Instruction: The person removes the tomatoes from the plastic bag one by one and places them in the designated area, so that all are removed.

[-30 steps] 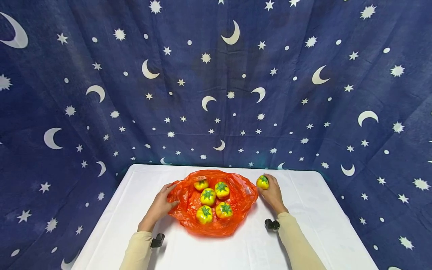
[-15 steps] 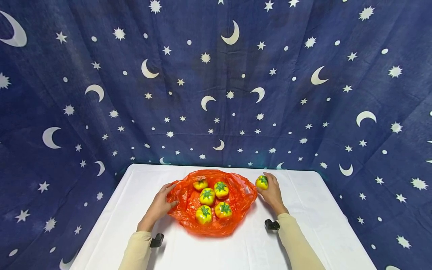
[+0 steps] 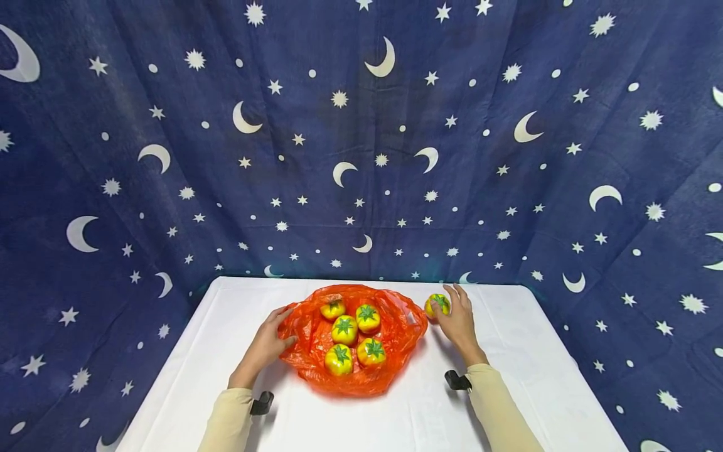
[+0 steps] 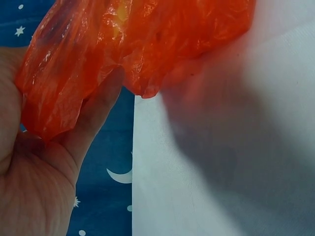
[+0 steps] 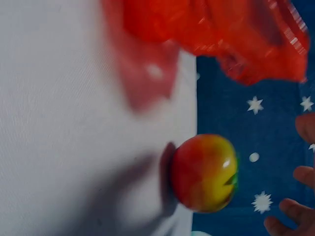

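A crinkled red plastic bag [image 3: 361, 384] lies spread with its mouth up, several yellow tomatoes [image 3: 344, 330] with green star-shaped tops inside it. My left hand [image 3: 264, 345] is at the bag's left side, thumb and fingers spread, and the bag's edge [image 4: 54, 98] lies between them in the left wrist view. Beside the bag's right edge, one more tomato [image 3: 435, 307] sits on the table, shading from red to yellow. My right hand [image 3: 460, 325] is just right of this tomato, fingers extended; in the right wrist view the fingertips show apart from it.
White cloth covers the table [image 3: 390, 427]. Behind and around it hangs a dark blue curtain [image 3: 316, 188] with moons and stars. A small black device [image 3: 262, 403] is on the left wrist, another black device [image 3: 456, 380] on the right.
My right hand has let go of the single tomato, its fingers spreading off to the right; the tomato now rests by the bag's edge. The left hand and bag have stayed put.
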`<state>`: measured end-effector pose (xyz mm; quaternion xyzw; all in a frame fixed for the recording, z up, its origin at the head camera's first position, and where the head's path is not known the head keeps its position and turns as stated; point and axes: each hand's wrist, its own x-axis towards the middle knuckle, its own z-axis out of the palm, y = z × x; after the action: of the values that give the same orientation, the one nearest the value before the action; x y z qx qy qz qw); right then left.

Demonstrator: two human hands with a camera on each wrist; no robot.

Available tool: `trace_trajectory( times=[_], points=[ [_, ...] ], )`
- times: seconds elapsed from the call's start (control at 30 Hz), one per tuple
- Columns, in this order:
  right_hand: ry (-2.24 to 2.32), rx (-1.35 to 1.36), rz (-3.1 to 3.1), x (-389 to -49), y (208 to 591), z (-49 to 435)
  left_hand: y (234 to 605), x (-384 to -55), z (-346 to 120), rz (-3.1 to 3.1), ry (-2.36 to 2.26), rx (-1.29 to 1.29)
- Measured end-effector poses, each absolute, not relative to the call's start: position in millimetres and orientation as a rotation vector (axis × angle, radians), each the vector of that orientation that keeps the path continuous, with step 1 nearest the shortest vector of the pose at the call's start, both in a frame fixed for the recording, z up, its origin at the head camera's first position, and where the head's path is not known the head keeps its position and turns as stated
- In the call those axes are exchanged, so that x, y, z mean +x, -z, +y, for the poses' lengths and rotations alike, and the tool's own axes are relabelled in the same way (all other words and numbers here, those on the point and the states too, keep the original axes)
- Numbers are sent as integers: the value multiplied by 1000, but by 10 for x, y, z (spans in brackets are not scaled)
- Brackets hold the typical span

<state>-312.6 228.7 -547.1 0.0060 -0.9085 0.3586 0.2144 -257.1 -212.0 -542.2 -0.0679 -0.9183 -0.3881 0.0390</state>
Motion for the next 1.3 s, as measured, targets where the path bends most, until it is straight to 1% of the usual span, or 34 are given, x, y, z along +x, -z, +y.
trace_trajectory(
  times=[0.33, 0.57, 0.8, 1.3],
  points=[
    [-1007, 34, -2386, -2906, 5266, 2169, 5431, -2535, -2094, -2794, 1180, -203],
    [-1008, 150, -2277, -2804, 5156, 2029, 5422, -2503, -2081, -2780, 1174, -200],
    [-1016, 241, -2268, -2653, 5143, 1840, 5439, -2452, -2107, -2826, 1191, -163],
    [-1061, 440, -2345, -2443, 5092, 1566, 5391, -2440, -2108, -2803, 1213, -196]
  ],
)
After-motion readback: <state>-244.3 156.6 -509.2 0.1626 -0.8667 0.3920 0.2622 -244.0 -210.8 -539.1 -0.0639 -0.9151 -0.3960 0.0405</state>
